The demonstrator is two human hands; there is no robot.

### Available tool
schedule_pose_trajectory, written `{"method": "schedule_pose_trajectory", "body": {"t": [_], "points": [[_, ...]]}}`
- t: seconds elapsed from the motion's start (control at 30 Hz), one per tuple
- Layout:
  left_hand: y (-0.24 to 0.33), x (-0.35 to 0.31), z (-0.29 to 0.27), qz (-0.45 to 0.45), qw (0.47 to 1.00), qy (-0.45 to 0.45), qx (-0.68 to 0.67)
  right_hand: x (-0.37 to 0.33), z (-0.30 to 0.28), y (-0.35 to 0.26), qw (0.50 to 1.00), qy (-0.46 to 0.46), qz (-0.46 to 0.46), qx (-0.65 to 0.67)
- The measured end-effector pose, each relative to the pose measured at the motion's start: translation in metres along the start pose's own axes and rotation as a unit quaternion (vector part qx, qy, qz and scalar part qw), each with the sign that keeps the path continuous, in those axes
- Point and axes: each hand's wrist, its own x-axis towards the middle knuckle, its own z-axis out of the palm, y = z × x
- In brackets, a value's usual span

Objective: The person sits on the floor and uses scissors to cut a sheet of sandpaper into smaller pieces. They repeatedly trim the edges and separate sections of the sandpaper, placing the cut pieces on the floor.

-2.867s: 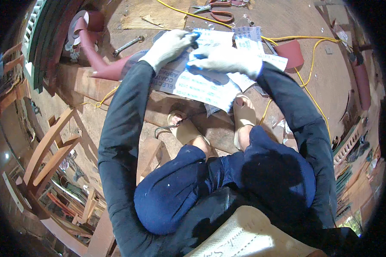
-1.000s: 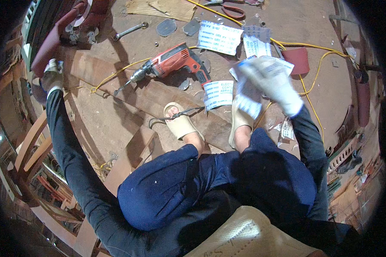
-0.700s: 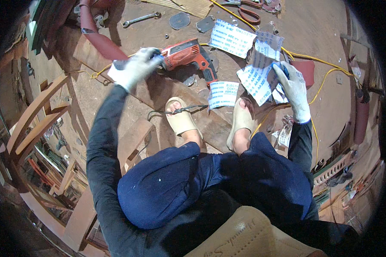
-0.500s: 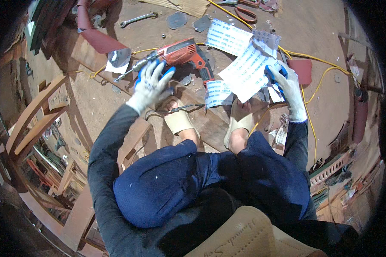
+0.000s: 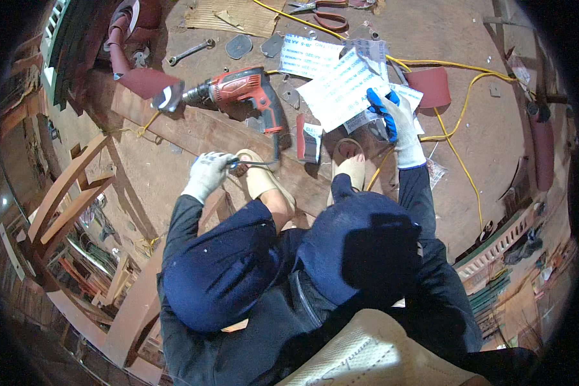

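Observation:
My left hand (image 5: pixel 211 174), in a white glove with blue fingertips, is closed on a black power cord (image 5: pixel 257 163) in front of my left foot. The cord curves up to the handle end of a red-and-black power drill (image 5: pixel 243 91), which lies on its side with its chuck pointing left. At the right edge of overlapping sandpaper sheets (image 5: pixel 336 96), their printed white backs up, my gloved right hand (image 5: pixel 395 122) curls its fingers and appears to grip them. Part of the stack lies behind that hand. A small red-and-white sandpaper piece (image 5: pixel 309 140) is between the drill and the sheets.
A wooden board (image 5: pixel 174 132) lies under the drill. Beyond are a wrench (image 5: pixel 192 53), scissors (image 5: pixel 321 14) and cardboard (image 5: pixel 231 16). A yellow cord (image 5: pixel 473 77) winds across the right side, by a red sandpaper piece (image 5: pixel 429 87). Curved wooden parts (image 5: pixel 64 186) stand left.
My left hand has left the drill's front end, come back toward my left knee and closed on the black cord. The right hand stays at the sheets. The view has shifted.

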Motion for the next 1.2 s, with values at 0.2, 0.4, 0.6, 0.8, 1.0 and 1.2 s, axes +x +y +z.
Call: {"method": "schedule_pose_trajectory", "body": {"t": [0.2,0.4,0.6,0.8,1.0,1.2], "points": [[0.077,-0.011,-0.047,-0.073,0.975,0.126,-0.165,-0.033,0.008,0.012,0.989,0.092,-0.036,0.106],[0.146,0.051,-0.06,-0.051,0.454,-0.018,-0.889,-0.072,0.104,0.002,0.995,0.026,-0.068,0.069],[0.084,0.03,-0.07,-0.127,0.603,0.139,-0.775,-0.041,0.137,0.027,0.985,-0.115,-0.064,-0.11],[0.012,0.049,0.009,-0.04,0.406,0.271,-0.872,-0.027,0.206,0.044,0.901,-0.258,0.18,0.299],[-0.014,0.061,0.053,-0.066,0.347,0.153,-0.923,-0.005,0.239,0.108,0.912,-0.35,0.183,0.105],[-0.016,0.108,0.021,-0.014,0.33,0.084,-0.94,0.021,0.22,0.076,0.966,-0.135,0.112,-0.19]]}}
